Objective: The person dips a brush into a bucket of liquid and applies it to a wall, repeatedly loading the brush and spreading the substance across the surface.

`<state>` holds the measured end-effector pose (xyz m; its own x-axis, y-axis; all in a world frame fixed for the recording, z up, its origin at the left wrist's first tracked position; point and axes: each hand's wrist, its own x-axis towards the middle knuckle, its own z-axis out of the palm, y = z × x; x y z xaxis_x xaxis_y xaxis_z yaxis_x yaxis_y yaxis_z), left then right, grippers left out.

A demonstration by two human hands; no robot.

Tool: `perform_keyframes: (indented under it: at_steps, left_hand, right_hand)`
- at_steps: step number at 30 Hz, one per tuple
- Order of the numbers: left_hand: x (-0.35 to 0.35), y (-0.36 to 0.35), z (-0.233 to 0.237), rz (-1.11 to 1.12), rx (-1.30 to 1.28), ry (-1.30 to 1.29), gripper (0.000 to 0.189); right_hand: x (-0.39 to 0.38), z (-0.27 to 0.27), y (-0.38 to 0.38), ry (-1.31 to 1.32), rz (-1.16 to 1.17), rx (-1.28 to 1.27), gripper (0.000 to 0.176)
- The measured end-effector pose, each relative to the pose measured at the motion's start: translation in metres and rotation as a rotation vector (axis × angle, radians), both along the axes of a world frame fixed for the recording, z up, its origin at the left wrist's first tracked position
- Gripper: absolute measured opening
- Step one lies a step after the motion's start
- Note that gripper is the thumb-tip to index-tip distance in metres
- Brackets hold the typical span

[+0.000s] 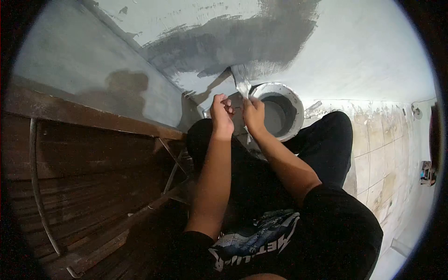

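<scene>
My right hand [254,115] is closed around the handle of a flat, pale-coated paintbrush [241,83]. The brush's wide end meets the wall at the lower edge of a dark grey coated patch [233,42]. Close to its left, my left hand [221,114] hangs with fingers loosely curled inward, and nothing shows in it. Just right of my right hand stands a round bucket [297,105] with a smeared rim. Grey liquid [276,114] lies inside it, partly covered by my right hand and forearm.
On the left is a brown slatted piece of furniture [93,154] with thin metal bars. A grey wall [140,79] meets the white wall [359,56] in a corner. My bent legs [326,140] flank the bucket. Stained tiles [382,158] are at the right.
</scene>
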<state>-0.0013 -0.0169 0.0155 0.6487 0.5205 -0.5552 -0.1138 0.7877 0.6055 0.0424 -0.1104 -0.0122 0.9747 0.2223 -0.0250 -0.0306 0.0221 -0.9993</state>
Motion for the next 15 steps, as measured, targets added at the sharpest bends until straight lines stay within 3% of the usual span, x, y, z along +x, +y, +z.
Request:
perform_keyframes:
  at_steps: [3,4,7,8,12,15]
  left_hand:
    - [0.001,-0.004,0.008,0.005,-0.008,0.053,0.019]
    - [0.001,-0.005,0.004,0.005,-0.001,0.037,0.019]
    - [0.004,-0.003,-0.001,0.012,0.023,0.020,0.020]
    - [0.001,-0.005,-0.004,0.017,0.020,0.025,0.019]
    - [0.006,-0.006,0.002,0.020,0.032,0.059,0.018]
    - [0.008,-0.008,0.007,0.000,0.053,0.062,0.017]
  right_hand:
    - [-0.011,0.036,0.001,0.235,0.006,0.106,0.022]
    - [0.002,0.028,0.006,0.174,0.057,0.166,0.020]
    - [0.011,0.053,0.009,0.587,0.052,0.204,0.018]
    - [0.013,0.029,0.006,0.505,0.087,0.209,0.018]
    - [0.000,0.041,-0.001,0.440,0.029,0.076,0.022]
    - [0.025,0.017,0.012,0.028,-0.048,-0.013,0.024]
